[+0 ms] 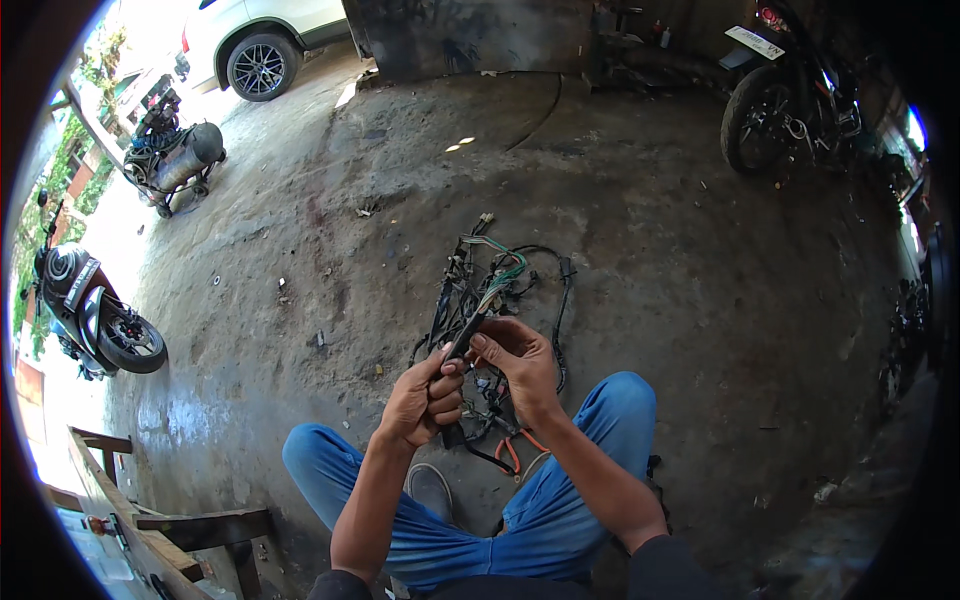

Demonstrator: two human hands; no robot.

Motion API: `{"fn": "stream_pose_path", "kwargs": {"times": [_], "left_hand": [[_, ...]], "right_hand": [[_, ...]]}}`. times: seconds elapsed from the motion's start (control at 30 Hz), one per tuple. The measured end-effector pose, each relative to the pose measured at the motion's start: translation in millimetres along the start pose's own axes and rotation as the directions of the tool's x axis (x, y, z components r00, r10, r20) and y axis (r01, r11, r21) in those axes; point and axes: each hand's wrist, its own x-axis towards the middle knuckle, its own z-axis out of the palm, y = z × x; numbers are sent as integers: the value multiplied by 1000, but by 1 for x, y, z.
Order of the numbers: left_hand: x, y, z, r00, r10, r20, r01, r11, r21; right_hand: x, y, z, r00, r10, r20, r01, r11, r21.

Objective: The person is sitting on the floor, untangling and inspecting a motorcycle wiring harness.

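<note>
A tangled wiring harness of black, green and other coloured wires lies on the floor in front of me, its near part lifted. My left hand is closed round a thick black-sheathed section of it, thumb on top. My right hand is beside that section, thumb and forefinger pinched together at its edge. Whether a loose wire or tape lies between those fingertips is too small to tell. Orange-handled pliers rest on the floor close to my feet, below the harness.
Concrete floor surrounds me. Motorcycles stand at the left and far right. An air compressor and a white car are at the far left. A wooden bench frame is near my left side.
</note>
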Motion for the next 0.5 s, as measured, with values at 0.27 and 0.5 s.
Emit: {"fn": "stream_pose_path", "kwargs": {"times": [0.27,0.5], "left_hand": [[2,-8,-28,984,-80,158,117,962,-245],[1,-12,-37,969,-106,221,181,918,-352]], "right_hand": [[-5,12,6,999,-42,-28,42,999,-16],[-15,19,14,984,-129,-124,104,976,-190]]}}
